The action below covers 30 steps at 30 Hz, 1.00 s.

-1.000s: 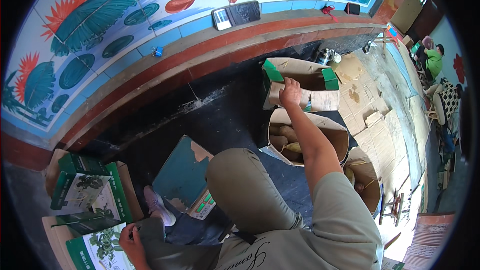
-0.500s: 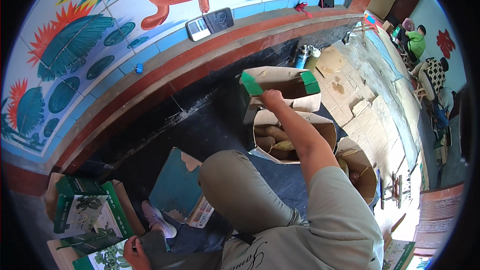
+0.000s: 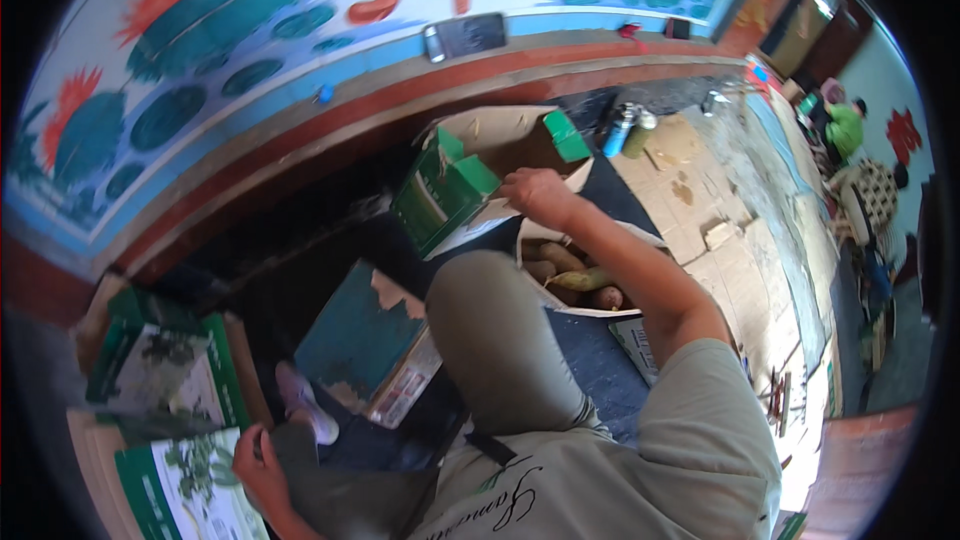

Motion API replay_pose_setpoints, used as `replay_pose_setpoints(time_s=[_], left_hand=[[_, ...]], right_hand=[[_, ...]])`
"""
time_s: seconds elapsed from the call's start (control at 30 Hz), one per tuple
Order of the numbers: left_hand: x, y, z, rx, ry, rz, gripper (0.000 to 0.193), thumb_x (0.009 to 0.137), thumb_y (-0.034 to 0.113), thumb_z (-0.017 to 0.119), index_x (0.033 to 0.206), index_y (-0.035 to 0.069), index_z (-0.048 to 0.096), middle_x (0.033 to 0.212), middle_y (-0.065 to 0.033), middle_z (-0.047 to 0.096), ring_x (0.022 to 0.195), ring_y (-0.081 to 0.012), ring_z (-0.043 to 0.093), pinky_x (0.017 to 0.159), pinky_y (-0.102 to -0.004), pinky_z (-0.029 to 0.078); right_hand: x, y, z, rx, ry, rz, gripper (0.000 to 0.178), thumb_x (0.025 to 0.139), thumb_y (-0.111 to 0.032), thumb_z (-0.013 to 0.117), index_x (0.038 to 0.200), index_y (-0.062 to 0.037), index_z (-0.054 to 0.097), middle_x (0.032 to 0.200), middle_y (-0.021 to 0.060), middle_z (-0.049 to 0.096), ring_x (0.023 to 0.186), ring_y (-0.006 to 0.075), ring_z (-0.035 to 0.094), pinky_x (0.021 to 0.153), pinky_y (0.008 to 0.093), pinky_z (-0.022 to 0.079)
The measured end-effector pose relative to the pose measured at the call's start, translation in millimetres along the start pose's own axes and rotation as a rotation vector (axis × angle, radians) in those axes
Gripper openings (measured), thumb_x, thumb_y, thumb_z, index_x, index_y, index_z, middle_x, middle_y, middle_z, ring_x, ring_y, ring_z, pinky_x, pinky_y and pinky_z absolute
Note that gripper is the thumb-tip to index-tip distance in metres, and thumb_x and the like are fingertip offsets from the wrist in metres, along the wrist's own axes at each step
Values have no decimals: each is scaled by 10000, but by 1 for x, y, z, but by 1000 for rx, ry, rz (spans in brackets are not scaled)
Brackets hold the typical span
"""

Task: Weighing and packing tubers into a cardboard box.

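My right hand [image 3: 540, 196] grips the near rim of an open cardboard box [image 3: 425, 202] with green outer sides and green flaps, which stands tilted ahead of my knee. Its visible inside is bare brown cardboard. Just below that hand, a second open carton [image 3: 655, 237] holds several sweet potatoes [image 3: 562, 258], partly hidden by my right forearm. My left hand [image 3: 258, 468] is low at the left, beside my leg and next to a green and white box [image 3: 190, 475]. Its fingers are slightly apart, and nothing shows in them.
A worn blue box [image 3: 360, 335] lies on the floor left of my knee. Another green box [image 3: 165, 355] stands at the far left. Flasks [image 3: 622, 128] stand by the wall ledge [image 3: 400, 90], which carries a phone [image 3: 470, 37]. Flattened cardboard [image 3: 705, 190] covers the floor at right; people sit beyond.
The green-flapped box has moved left and turned, away from above the sweet potato carton, with my right hand on its rim. My left hand has risen slightly. The view has shifted.
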State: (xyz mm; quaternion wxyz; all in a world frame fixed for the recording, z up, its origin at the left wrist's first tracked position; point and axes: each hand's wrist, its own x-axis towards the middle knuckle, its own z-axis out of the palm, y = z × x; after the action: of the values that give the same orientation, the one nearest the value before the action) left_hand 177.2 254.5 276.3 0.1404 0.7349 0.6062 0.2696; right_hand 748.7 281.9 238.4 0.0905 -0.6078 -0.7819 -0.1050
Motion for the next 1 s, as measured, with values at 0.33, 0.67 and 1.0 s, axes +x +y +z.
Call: replay_pose_setpoints(time_s=[0.33, 0.67, 1.0], left_hand=[[-2, 21, -2, 7, 97, 67, 116, 804, 94, 609, 900, 30, 619, 879, -128, 633, 796, -320, 603, 702, -361, 475], [-13, 12, -13, 65, 152, 15, 120, 783, 89, 628, 887, 30, 637, 858, -113, 648, 780, -276, 628, 691, -320, 483], [-17, 10, -17, 35, 148, 15, 140, 798, 139, 622, 904, 50, 634, 877, -98, 650, 790, -280, 623, 687, -330, 485]], right_hand=[[82, -119, -75, 280, -112, -288, 177, 748, -138, 611, 902, -51, 608, 822, 98, 577, 839, 284, 569, 724, 389, 466], [106, -270, -30, 91, -42, -687, 107, 682, -93, 578, 788, -102, 592, 790, 45, 579, 783, 195, 577, 660, 309, 472], [87, -278, 23, 160, -117, -663, 133, 695, -180, 627, 805, -114, 593, 799, 49, 568, 814, 208, 572, 704, 322, 448]])
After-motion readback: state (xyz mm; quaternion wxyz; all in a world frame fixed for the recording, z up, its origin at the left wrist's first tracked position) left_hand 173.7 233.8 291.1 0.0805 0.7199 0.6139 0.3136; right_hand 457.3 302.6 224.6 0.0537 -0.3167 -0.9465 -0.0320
